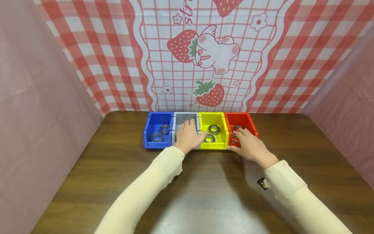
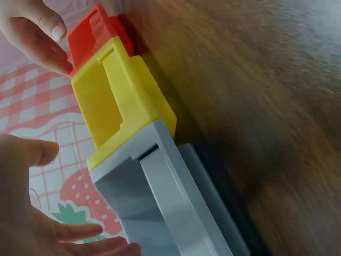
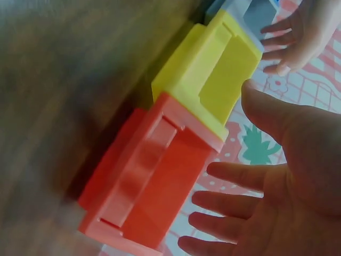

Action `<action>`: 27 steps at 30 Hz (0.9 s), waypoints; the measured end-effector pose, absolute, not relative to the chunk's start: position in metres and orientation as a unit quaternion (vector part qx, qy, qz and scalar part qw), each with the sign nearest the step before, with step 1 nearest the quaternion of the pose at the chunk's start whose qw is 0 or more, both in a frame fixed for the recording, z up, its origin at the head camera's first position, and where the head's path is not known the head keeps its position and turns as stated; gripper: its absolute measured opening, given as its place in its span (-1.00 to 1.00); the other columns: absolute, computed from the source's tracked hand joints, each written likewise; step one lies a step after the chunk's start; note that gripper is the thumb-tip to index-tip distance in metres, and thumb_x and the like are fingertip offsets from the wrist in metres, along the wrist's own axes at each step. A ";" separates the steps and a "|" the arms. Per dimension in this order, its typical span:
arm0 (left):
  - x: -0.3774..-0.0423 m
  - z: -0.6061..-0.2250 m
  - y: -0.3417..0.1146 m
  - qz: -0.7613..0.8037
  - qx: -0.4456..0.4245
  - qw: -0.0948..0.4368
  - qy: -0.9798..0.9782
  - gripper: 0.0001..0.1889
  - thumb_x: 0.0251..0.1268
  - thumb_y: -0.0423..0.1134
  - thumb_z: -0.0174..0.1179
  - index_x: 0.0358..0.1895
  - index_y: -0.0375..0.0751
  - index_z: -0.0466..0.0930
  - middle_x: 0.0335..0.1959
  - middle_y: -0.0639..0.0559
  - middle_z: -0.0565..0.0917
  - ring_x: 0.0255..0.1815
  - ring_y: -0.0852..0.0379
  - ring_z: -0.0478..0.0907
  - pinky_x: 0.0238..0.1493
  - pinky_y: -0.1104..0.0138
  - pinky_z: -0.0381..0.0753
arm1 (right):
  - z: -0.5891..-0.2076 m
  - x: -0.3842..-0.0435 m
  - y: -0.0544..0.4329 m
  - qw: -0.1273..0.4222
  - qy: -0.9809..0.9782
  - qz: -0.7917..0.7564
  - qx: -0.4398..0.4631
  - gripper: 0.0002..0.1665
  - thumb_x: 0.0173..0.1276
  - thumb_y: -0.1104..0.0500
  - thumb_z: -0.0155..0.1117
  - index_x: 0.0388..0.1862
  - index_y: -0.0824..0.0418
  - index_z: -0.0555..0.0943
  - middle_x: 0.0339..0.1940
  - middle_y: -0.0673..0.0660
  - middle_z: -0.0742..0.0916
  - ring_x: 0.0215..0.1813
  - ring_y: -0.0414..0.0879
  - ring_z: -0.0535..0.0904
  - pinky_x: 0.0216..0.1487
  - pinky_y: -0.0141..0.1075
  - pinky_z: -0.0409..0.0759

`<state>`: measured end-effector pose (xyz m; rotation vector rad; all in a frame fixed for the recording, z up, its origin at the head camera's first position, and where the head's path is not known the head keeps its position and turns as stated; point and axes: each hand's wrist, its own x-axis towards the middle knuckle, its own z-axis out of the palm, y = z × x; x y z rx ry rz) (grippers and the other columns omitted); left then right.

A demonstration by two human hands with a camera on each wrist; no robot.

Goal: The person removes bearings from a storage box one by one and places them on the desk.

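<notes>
Over the grey bin point(image 1: 187, 116) hovers my left hand point(image 1: 188, 135), its fingers spread and relaxed above the opening and hiding most of the inside. In the left wrist view nothing shows between the fingers and thumb. My right hand point(image 1: 251, 145) is held over the front of the red bin point(image 1: 239, 119), fingers extended; the right wrist view shows a bare palm point(image 3: 314, 186). Partly behind its fingertips lie two ring-shaped ball bearings point(image 1: 235, 128) in the red bin. Two more bearings point(image 1: 210, 130) lie in the yellow bin point(image 1: 211, 118), between the hands.
At the left end of the joined row stands a blue bin point(image 1: 159, 119) holding two bearings point(image 1: 153, 138). The row sits on a brown wooden table point(image 1: 117, 156), near its back edge. Behind hangs a red-and-white checked strawberry cloth point(image 1: 117, 48); pink cloth point(image 1: 43, 107) flanks both sides.
</notes>
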<state>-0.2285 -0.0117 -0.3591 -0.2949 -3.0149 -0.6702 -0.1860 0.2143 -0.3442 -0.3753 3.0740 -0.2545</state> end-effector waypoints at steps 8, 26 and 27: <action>-0.236 -0.358 -0.002 -0.297 -0.046 -0.038 -0.953 -0.15 0.30 0.26 0.00 0.37 -0.43 0.17 0.26 -0.33 0.43 0.21 -0.17 0.49 0.18 0.05 0.54 | -0.332 -0.205 0.218 0.061 0.990 -0.072 -0.109 -0.06 0.22 -0.13 0.32 0.36 0.47 0.28 0.38 0.51 0.37 0.42 0.40 0.24 0.30 0.25 0.32; -0.240 -0.352 0.010 -0.321 -0.022 -0.038 -0.946 -0.31 0.30 0.10 0.10 0.27 -0.42 0.26 0.05 -0.27 0.58 -0.02 -0.09 0.62 0.02 0.13 0.64 | -0.318 -0.238 0.223 0.127 0.986 -0.048 -0.097 -0.19 0.19 -0.02 0.37 0.25 0.47 0.37 0.05 0.42 0.54 0.01 0.19 0.49 0.08 0.07 0.54; -0.241 -0.352 0.011 -0.320 -0.021 -0.037 -0.946 -0.34 0.30 0.08 0.10 0.24 -0.42 0.29 0.03 -0.27 0.58 -0.04 -0.08 0.62 0.00 0.13 0.64 | -0.318 -0.239 0.223 0.131 0.986 -0.044 -0.096 -0.19 0.19 -0.02 0.37 0.24 0.47 0.37 0.05 0.41 0.54 0.01 0.19 0.48 0.08 0.06 0.55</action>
